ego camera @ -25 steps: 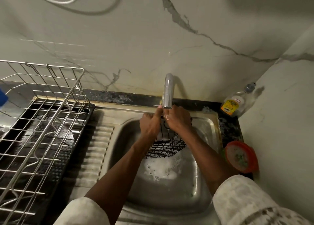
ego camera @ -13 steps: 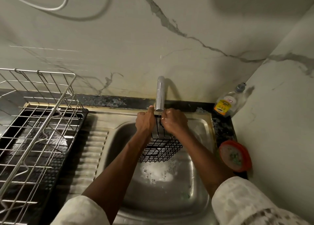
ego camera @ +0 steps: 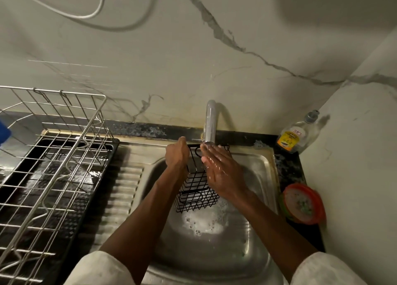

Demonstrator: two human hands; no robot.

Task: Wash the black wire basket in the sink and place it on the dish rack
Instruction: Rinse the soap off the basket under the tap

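The black wire basket (ego camera: pixel 196 193) hangs tilted over the steel sink (ego camera: pixel 261 170), right under the tap (ego camera: pixel 210 123). My left hand (ego camera: pixel 176 155) grips its upper left edge. My right hand (ego camera: pixel 217 169) lies flat, fingers stretched out, on the basket's right side, wet from water running from the tap. White foam (ego camera: pixel 204 221) floats in the sink bowl below the basket. The wire dish rack (ego camera: pixel 53 155) stands at the left on a black drip tray (ego camera: pixel 103 177).
A dish soap bottle (ego camera: pixel 295 136) stands in the back right corner. An orange-rimmed tub (ego camera: pixel 303 203) sits on the dark counter right of the sink. The ribbed drainboard (ego camera: pixel 126 188) lies between rack and sink. Something blue (ego camera: pixel 4 132) shows at the left edge.
My right hand has opened from a grip into a flat palm on the basket's side. The basket has turned more upright under the tap.
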